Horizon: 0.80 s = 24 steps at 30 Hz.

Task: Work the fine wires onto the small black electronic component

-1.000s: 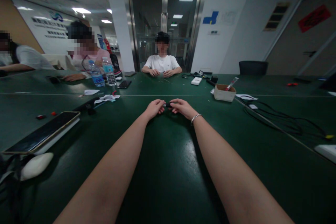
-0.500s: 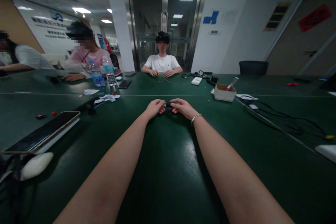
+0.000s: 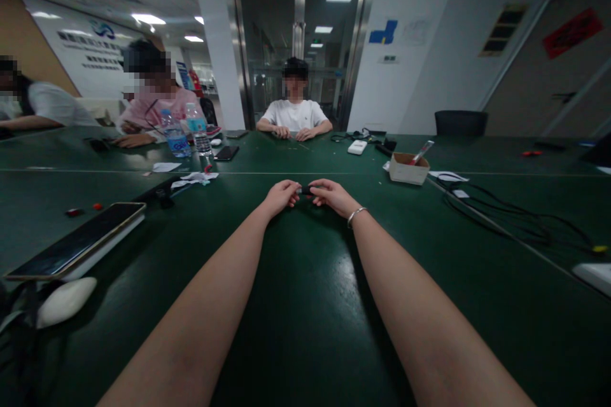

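Between my hands is a small dark cylindrical object [image 3: 306, 191] with a paler, silvery left end; it is too small to name. My left hand [image 3: 282, 197] pinches the pale end, fingers closed. At the dark end, my right hand [image 3: 330, 196] has thumb and fingers closed on it, with a silver bangle [image 3: 356, 216] around that wrist. Both hands are low over the dark green table [image 3: 305, 331], arms stretched forward. My fingertips cover part of the object.
A phone on a white box [image 3: 81, 238] and a white mouse-shaped thing [image 3: 67, 302] lie left. Two water bottles [image 3: 198, 130] stand farther back. On the right are a small cardboard box [image 3: 409, 169] and black cables [image 3: 506, 216]. A person [image 3: 294, 111] sits opposite.
My hands and the small object have hardly moved. Across the table, the seated people's hands have shifted slightly.
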Motion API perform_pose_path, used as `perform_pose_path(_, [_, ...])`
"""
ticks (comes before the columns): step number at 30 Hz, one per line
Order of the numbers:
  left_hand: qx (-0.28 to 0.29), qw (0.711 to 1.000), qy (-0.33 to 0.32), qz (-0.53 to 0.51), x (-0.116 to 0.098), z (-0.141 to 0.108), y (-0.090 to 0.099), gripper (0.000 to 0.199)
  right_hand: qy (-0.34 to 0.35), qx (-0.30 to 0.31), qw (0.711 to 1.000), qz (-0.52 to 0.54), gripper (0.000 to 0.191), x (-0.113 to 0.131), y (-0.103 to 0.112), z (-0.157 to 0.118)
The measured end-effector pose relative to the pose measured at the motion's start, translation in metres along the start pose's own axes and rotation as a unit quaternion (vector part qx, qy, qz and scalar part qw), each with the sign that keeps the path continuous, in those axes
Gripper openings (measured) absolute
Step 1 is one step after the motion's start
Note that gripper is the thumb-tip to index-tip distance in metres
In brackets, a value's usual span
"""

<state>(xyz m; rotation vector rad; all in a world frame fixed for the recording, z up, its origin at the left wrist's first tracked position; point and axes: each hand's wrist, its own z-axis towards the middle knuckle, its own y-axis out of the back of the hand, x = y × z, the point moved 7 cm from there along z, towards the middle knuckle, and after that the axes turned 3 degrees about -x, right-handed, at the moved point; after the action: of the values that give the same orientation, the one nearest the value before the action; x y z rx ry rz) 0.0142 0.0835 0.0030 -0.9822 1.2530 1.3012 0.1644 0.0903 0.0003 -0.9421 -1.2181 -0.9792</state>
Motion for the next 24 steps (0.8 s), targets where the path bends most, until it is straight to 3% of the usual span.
perform_pose_path(12, [-0.01,1.0,0.0,-0.002,-0.0049,-0.0034,0.0,0.012,0.0,-0.005,1.0,-0.002,0.017,0.0008,-0.0001,-0.0008])
perform_pose_path(24, [0.0,1.0,0.006,-0.008,-0.0006,-0.0003,-0.0008,0.02,0.0,-0.007,1.0,-0.005,0.017,-0.0004,0.0008,0.0003])
